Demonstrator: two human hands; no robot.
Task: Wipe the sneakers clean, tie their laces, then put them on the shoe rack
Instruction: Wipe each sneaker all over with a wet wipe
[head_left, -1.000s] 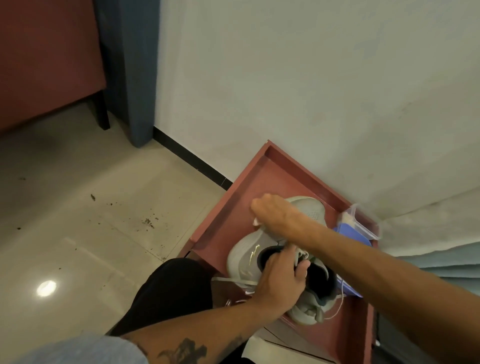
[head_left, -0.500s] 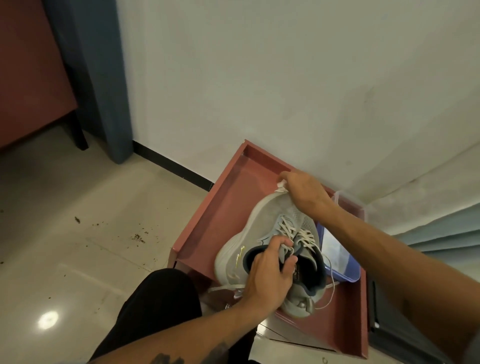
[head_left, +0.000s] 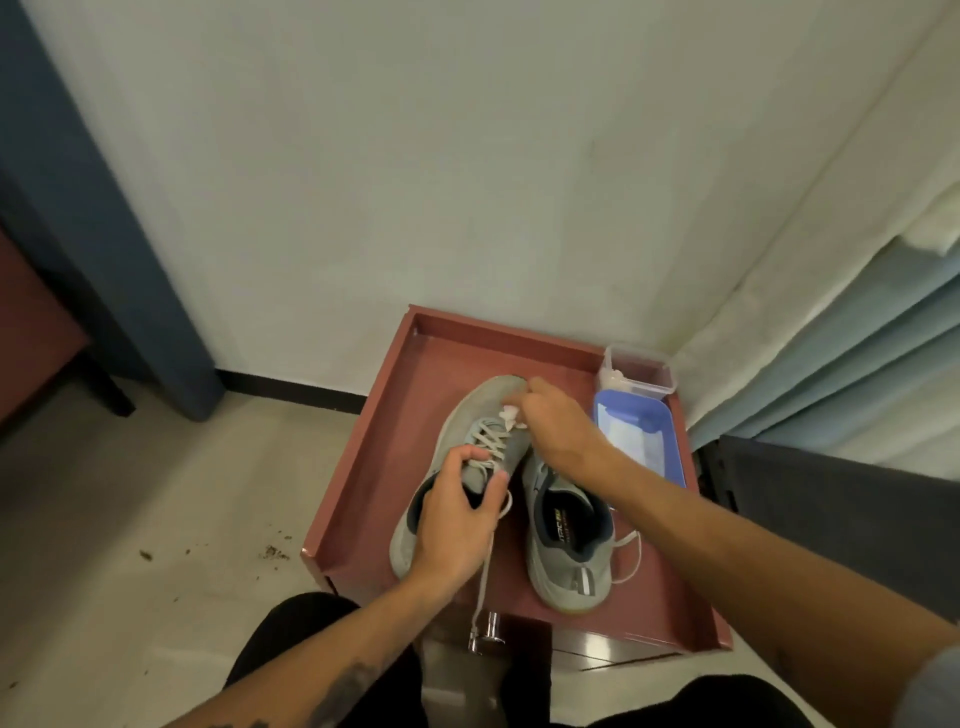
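"Grey uppers, I see. How many shoes?"

"2, side by side on the red-brown bench (head_left: 384, 467), toes to the wall. The left sneaker (head_left: 460, 418) is touching the right sneaker (head_left: 563, 540) around the middle."

"And the hands?"

"2 bare ones, both on the left sneaker. The left hand (head_left: 452, 525) has its fingers and thumb curled round the tongue and collar, gripping. The right hand (head_left: 556, 426) pinches 1 small white wipe (head_left: 508, 414) and presses it onto the upper just ahead of the lacing."

"Laces tied?"

"No. 1 loose lace (head_left: 485, 577) from the left sneaker hangs over the bench's front edge, beside 1 metal knob (head_left: 485, 631). 1 white lace end (head_left: 631, 556) loops out on the bench floor right of the right sneaker."

"Anything else up there?"

"1 blue lid (head_left: 618, 413) lying flat with a white sheet in it, just right of the shoes. Behind it, in the far right corner, is 1 clear plastic box (head_left: 636, 371). Dark crumbs lie scattered on the tiled floor (head_left: 156, 519) to the left."
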